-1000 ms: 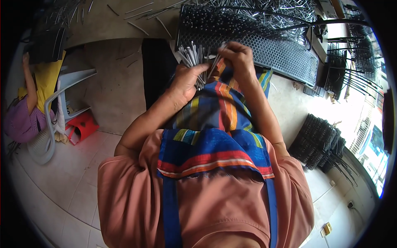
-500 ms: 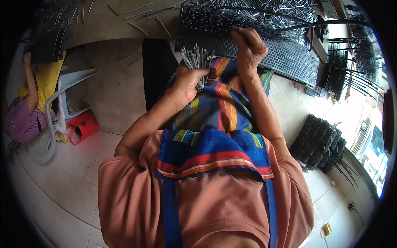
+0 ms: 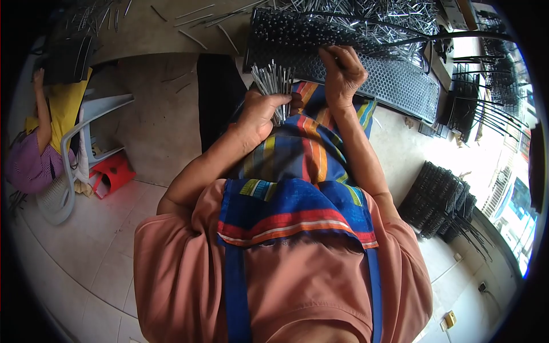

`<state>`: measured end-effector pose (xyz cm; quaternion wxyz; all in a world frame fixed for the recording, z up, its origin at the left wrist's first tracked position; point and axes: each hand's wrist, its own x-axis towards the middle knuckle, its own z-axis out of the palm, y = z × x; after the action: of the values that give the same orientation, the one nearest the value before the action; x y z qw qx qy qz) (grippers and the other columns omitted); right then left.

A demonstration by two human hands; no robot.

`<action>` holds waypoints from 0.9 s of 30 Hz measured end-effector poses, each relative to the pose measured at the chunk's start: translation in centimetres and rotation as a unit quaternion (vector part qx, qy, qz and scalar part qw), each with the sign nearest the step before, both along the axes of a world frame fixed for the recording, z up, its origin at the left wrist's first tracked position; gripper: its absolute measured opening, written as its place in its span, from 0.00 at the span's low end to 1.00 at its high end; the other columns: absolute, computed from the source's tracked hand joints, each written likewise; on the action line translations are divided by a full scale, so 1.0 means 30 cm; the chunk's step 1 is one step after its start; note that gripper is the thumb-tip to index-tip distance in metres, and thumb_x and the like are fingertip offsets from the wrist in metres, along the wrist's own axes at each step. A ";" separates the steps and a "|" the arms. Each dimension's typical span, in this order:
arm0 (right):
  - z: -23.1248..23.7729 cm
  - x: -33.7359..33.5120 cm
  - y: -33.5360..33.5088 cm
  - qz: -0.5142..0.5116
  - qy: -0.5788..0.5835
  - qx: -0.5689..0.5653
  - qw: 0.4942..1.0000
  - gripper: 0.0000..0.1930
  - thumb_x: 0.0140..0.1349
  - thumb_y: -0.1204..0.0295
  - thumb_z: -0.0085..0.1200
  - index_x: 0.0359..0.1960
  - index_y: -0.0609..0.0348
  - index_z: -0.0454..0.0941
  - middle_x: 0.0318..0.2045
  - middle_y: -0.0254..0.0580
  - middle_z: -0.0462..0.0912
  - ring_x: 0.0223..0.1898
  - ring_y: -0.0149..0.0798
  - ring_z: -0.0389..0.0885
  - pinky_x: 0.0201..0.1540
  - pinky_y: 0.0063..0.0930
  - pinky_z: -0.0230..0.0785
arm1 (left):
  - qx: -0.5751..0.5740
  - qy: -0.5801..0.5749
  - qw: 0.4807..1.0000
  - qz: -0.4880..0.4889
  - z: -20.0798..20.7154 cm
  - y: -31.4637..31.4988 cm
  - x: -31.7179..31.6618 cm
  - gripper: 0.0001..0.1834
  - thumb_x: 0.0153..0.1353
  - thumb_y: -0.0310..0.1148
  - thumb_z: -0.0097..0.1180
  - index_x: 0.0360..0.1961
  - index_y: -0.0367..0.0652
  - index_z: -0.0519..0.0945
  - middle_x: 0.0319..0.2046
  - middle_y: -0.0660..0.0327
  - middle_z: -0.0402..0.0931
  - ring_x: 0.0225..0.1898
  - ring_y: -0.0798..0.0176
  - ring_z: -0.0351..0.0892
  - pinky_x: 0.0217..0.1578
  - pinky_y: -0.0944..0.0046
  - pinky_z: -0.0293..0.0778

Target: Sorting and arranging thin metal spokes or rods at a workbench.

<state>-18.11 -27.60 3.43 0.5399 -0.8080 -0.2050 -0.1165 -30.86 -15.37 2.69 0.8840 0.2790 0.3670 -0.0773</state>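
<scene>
A bundle of thin silvery metal rods (image 3: 274, 78) fans upward out of my left hand (image 3: 264, 110), which is closed around it with the thumb across the front. My right hand (image 3: 345, 67) is raised over a dark metal plate full of small holes (image 3: 394, 79). Its fingers are pinched together, and anything between them is too small or hidden to make out. Rod ends crowd the far left part of the plate (image 3: 297, 33), standing in rows, while bare holes show along the near side and to the right.
Loose rods (image 3: 383, 14) lie heaped behind the plate, and a few are scattered on the table (image 3: 171, 37). Black wire racks (image 3: 440, 197) stand at the right. At the left, a person in purple and yellow (image 3: 40, 154) sits by a grey plastic chair (image 3: 71, 171) and a red container (image 3: 116, 174).
My right hand has come slightly nearer to me, and its fingers have shifted a little. The left hand keeps its hold on the rods, almost unmoved.
</scene>
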 end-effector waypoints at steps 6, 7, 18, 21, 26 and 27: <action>-0.016 -0.003 0.001 -0.016 0.011 0.023 1.000 0.05 0.51 0.83 0.64 0.29 0.65 0.82 0.25 0.32 0.80 0.27 0.22 0.75 0.31 0.15 0.67 | -0.014 0.004 1.000 0.007 -0.010 -0.001 0.004 0.12 0.54 0.13 0.51 0.42 0.27 0.76 0.33 0.45 0.82 0.29 0.52 0.85 0.29 0.60 0.82; -0.019 -0.002 0.001 -0.020 0.012 0.024 0.999 0.05 0.51 0.83 0.64 0.29 0.65 0.82 0.25 0.32 0.79 0.27 0.22 0.75 0.31 0.15 0.67 | -0.015 0.002 1.000 0.010 -0.012 -0.001 0.004 0.12 0.54 0.13 0.51 0.42 0.27 0.75 0.33 0.45 0.82 0.29 0.52 0.84 0.28 0.60 0.82; -0.027 -0.010 0.002 0.001 -0.040 -0.042 0.998 0.07 0.51 0.82 0.64 0.32 0.63 0.83 0.27 0.38 0.82 0.26 0.27 0.79 0.28 0.20 0.69 | 0.011 -0.025 1.000 0.002 -0.018 -0.002 0.002 0.11 0.55 0.16 0.54 0.40 0.28 0.80 0.33 0.49 0.82 0.33 0.54 0.84 0.36 0.56 0.83; -0.008 0.008 0.009 0.007 -0.051 -0.097 0.994 0.08 0.51 0.80 0.64 0.34 0.60 0.84 0.25 0.38 0.81 0.24 0.30 0.80 0.27 0.21 0.69 | -0.011 -0.017 1.000 0.002 -0.001 0.003 0.006 0.12 0.54 0.14 0.53 0.41 0.28 0.78 0.33 0.47 0.82 0.32 0.53 0.84 0.35 0.57 0.83; 0.021 0.006 -0.006 0.021 -0.081 -0.186 0.979 0.08 0.54 0.72 0.63 0.36 0.57 0.84 0.23 0.40 0.79 0.23 0.34 0.79 0.27 0.26 0.69 | -0.045 -0.009 0.999 0.013 -0.002 0.001 0.005 0.13 0.52 0.12 0.52 0.41 0.28 0.78 0.33 0.45 0.82 0.31 0.52 0.85 0.33 0.57 0.83; 0.030 -0.007 -0.016 0.016 -0.078 -0.170 0.982 0.08 0.54 0.72 0.63 0.36 0.59 0.84 0.23 0.40 0.79 0.23 0.32 0.79 0.27 0.27 0.69 | -0.035 -0.025 0.999 -0.006 0.000 0.003 0.003 0.13 0.53 0.14 0.53 0.42 0.29 0.78 0.34 0.47 0.82 0.33 0.53 0.85 0.36 0.56 0.83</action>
<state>-18.31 -28.09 4.33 0.3790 -0.8731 -0.2760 -0.1336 -30.76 -15.27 2.70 0.9015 0.2521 0.3403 -0.0890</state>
